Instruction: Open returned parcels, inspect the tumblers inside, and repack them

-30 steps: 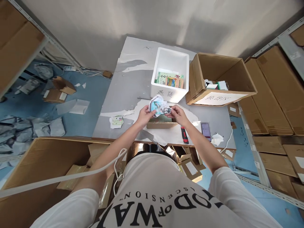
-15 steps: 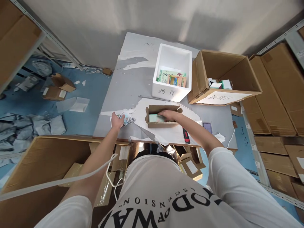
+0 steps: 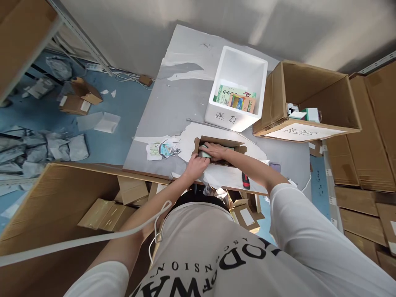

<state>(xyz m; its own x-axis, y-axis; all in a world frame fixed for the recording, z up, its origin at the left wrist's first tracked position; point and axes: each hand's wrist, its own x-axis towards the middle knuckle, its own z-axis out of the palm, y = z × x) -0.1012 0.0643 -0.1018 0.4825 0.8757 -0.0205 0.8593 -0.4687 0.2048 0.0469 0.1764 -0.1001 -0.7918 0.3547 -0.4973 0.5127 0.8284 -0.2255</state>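
Observation:
A small open cardboard box [image 3: 222, 141] lies on the worktable in front of me. Inside it is a pale green box [image 3: 205, 154], partly covered by my fingers. My right hand [image 3: 214, 151] reaches down into the carton, its fingers closed on the left end of that pale green box. At the carton's near left corner, my left hand [image 3: 197, 166] grips the cardboard edge with bent fingers. Crumpled printed paper or wrapping [image 3: 167, 148] rests on the table to the left. A red and black box cutter [image 3: 245, 180] lies close to my right forearm.
Behind the carton stands a white foam box [image 3: 213, 108] with printed packs inside. To its right, a large cardboard box [image 3: 328, 88] holds small boxes. Another big carton [image 3: 37, 194] sits below the table's left edge. A white strap [image 3: 102, 238] crosses my left forearm.
My left hand has let go of the crumpled printed paper and moved right to the carton's corner. My right hand has shifted toward the carton's left end. The view has tilted slightly.

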